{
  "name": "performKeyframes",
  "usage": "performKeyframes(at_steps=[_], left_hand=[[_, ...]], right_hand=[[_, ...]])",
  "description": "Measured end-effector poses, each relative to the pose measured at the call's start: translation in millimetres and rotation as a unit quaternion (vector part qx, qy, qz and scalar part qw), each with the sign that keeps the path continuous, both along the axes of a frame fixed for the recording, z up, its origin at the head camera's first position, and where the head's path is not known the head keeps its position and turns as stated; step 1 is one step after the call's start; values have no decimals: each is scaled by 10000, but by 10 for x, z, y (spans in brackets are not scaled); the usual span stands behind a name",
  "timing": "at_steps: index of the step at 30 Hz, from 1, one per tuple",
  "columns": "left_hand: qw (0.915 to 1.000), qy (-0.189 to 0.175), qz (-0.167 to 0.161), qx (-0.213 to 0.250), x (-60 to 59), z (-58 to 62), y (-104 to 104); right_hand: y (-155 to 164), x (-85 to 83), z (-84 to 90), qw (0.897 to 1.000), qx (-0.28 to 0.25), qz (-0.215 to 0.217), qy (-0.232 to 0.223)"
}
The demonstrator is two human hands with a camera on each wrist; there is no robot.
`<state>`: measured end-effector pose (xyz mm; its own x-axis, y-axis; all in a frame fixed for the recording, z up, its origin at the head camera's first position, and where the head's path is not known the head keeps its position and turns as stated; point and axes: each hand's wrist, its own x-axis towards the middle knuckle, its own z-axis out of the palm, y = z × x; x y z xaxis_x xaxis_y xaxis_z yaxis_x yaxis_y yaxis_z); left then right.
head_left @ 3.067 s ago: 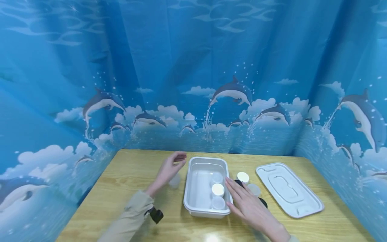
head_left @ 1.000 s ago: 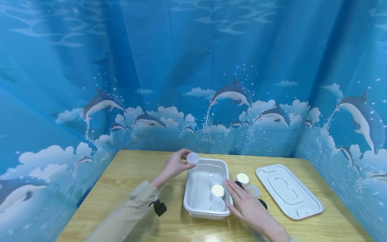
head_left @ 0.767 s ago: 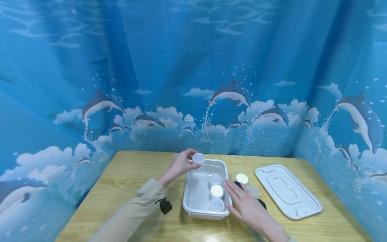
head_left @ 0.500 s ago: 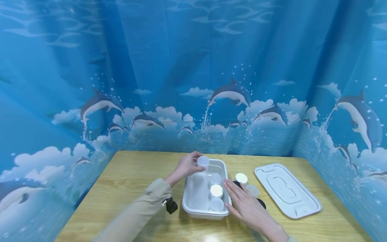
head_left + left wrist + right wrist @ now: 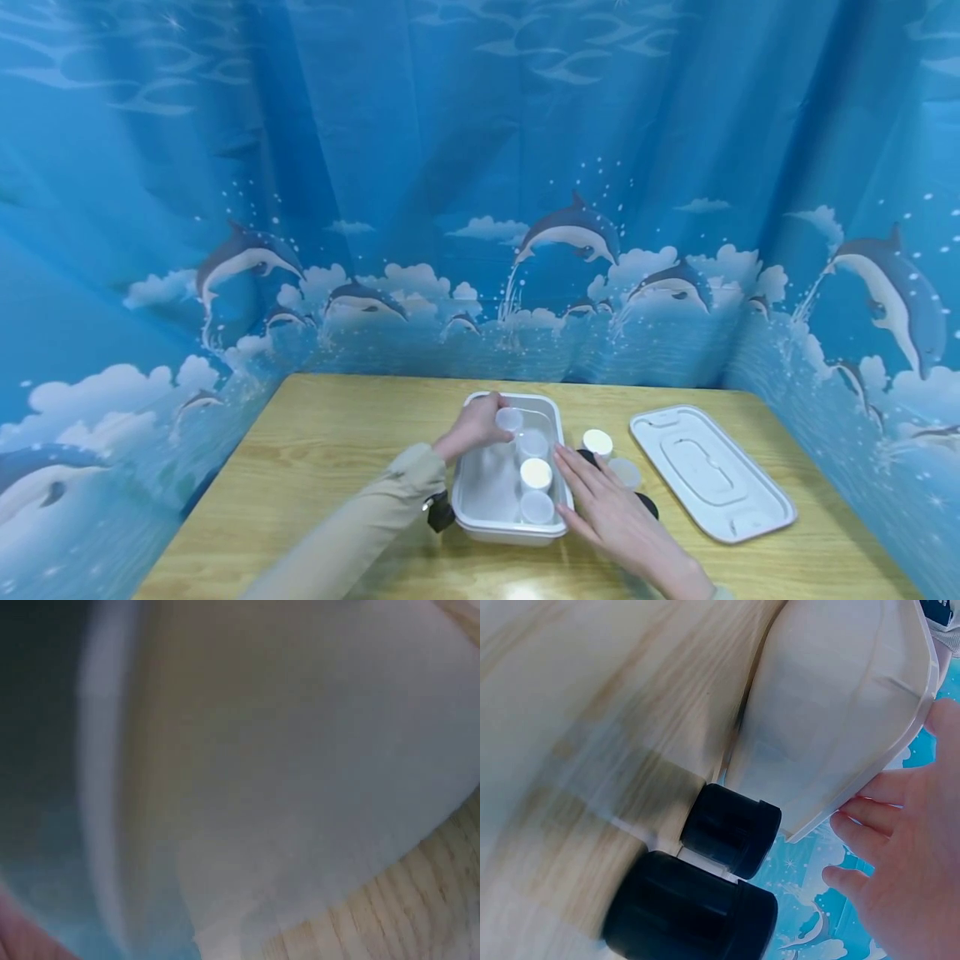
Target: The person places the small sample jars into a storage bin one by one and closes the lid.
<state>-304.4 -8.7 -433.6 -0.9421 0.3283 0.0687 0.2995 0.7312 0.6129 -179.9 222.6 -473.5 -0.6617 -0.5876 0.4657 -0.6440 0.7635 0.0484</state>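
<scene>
The left hand (image 5: 474, 427) pinches a small clear cup (image 5: 509, 419) between thumb and fingertips and holds it low inside the far end of the white tray (image 5: 480, 510), close above the tray floor and just beyond a row of 3 cups: a clear one (image 5: 533, 443), a cream-lidded one (image 5: 536, 473) and another clear one (image 5: 537, 506). The right hand (image 5: 611, 514) lies flat with straight, relaxed fingers against the tray's right rim, gripping nothing. Beside that hand stand a white-lidded cup (image 5: 597, 442) and dark jars (image 5: 730, 827) on the worktop (image 5: 337, 433); the tray lid (image 5: 711, 472) lies well apart to the right. The risk, as I judge it, is that the held cup comes down on the rim of the nearest clear cup and tips, or knocks the light row out of line; a slipping pinch could also drop it on its side. If the right hand eased off, the light tray might slide on the smooth worktop. Compared with 0.5 s ago, the cup was above the tray's far rim and is now lower, within the walls, while the right hand has kept its place.
</scene>
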Motion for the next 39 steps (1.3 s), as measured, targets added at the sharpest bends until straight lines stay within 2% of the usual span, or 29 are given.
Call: performKeyframes(at_steps=[10,14,18,25,27,29,33,36,39], left_hand=[[9963,-167,-124,-839,20,-35,67],[9928,-282,-76,-1159,39,-34,95],[9887,-243,-182,-1467,52,-17,102],[9901,-231,-348,-1342,87,79,47],[9884,-204,-342,-1467,97,119,31],[9870,-351,-310,-1537,112,151,26],[9867,-1041,-239,-1225,159,192,29],[9863,-1508,-130,-649,187,187,21],[9852,-1712,-54,-12,183,152,-2]], right_hand=[[-8,16,13,9999,12,-100,-55],[-6,14,14,10000,15,-60,-64],[-3,8,10,10000,-11,17,-14],[6,7,7,10000,7,28,43],[8,9,8,10000,-3,23,36],[10,11,10,10000,6,0,56],[13,12,17,10000,7,-21,59],[8,13,16,10000,20,-40,13],[-5,15,15,10000,20,-36,-24]])
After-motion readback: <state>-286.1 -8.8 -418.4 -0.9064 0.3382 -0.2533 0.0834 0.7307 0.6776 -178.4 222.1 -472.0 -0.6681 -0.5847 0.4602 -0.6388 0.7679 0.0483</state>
